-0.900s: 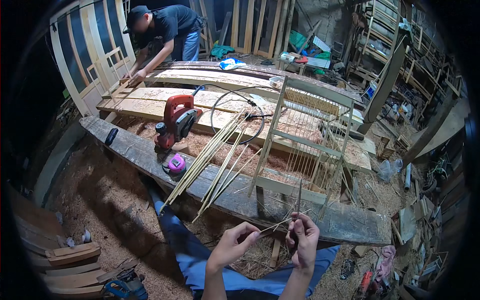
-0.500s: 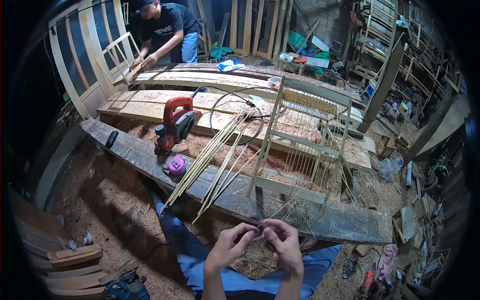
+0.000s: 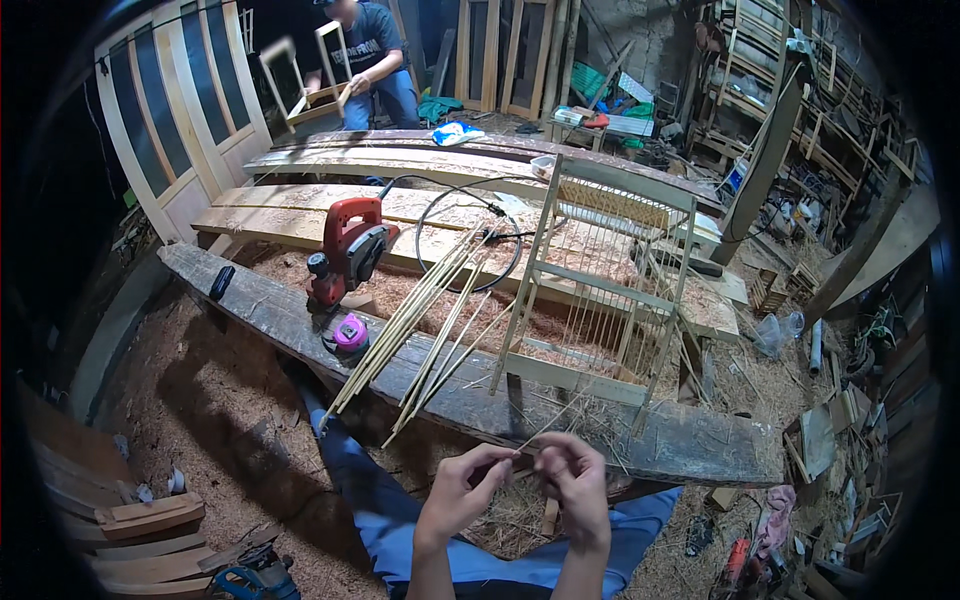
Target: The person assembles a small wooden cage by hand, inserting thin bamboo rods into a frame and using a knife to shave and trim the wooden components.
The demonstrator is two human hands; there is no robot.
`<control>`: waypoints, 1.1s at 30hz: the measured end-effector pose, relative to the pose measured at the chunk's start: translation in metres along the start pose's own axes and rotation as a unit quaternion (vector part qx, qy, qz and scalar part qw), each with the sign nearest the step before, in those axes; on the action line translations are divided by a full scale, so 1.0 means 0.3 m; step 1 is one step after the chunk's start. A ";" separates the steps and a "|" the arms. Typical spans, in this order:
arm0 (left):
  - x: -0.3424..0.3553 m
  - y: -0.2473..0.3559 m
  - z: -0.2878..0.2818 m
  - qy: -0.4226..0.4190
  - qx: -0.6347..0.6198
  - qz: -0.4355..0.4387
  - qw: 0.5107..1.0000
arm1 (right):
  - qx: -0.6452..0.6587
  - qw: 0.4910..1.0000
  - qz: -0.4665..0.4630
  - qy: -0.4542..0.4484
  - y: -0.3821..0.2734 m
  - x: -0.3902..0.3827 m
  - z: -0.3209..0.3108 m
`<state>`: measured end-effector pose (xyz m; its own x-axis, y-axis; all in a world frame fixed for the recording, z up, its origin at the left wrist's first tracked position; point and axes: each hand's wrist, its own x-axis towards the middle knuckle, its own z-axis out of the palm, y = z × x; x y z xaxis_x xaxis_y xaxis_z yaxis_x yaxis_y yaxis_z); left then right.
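Note:
Over my lap, my left hand [image 3: 462, 492] pinches a thin bamboo strip [image 3: 545, 430] between thumb and forefinger. The strip slants up and right toward the bench edge. Close beside it, my right hand [image 3: 574, 487] has its fingers curled in; whether they grip anything is hidden. Beyond my hands a wooden frame [image 3: 600, 283] strung with thin upright sticks leans on the bench. Left of it lies a bundle of long thin bamboo sticks [image 3: 400, 335], their near ends past the bench edge.
A red electric planer [image 3: 350, 240] and a pink-and-black tape measure [image 3: 347, 335] sit left on the plank bench [image 3: 700, 440]. A black cable [image 3: 425, 230] loops behind the sticks. Shavings cover boards and floor. Across the boards, another person [image 3: 370, 60] holds a small wooden frame [image 3: 310, 95].
My right hand has drawn slightly away from the left fingertips, and the thin strip shows more plainly. The other person has moved right, lifting the small frame and turning it.

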<state>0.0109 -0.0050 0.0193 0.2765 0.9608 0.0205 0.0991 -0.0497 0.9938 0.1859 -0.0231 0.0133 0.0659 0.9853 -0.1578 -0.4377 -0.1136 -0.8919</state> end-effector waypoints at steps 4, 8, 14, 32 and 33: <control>0.003 -0.017 -0.017 0.021 -0.022 -0.043 0.999 | 0.064 0.996 -0.049 0.048 -0.048 -0.011 -0.036; 0.012 -0.013 0.028 0.034 -0.040 -0.016 0.999 | -0.004 0.998 0.037 -0.057 -0.023 -0.013 -0.009; 0.013 -0.022 0.029 0.008 -0.025 -0.011 1.000 | 0.036 0.998 -0.032 0.035 -0.009 0.005 -0.028; 0.018 -0.030 0.013 0.032 -0.022 -0.008 0.999 | 0.042 0.988 -0.104 0.107 -0.033 0.003 -0.041; 0.020 -0.032 0.011 0.041 -0.019 -0.008 0.999 | 0.042 0.988 -0.105 0.108 -0.039 -0.005 -0.031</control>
<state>0.0149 0.0004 0.0096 0.1955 0.9806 0.0115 0.0665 -0.0250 0.9975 0.1994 -0.0244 0.0201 0.3491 0.9346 -0.0683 -0.4660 0.1099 -0.8779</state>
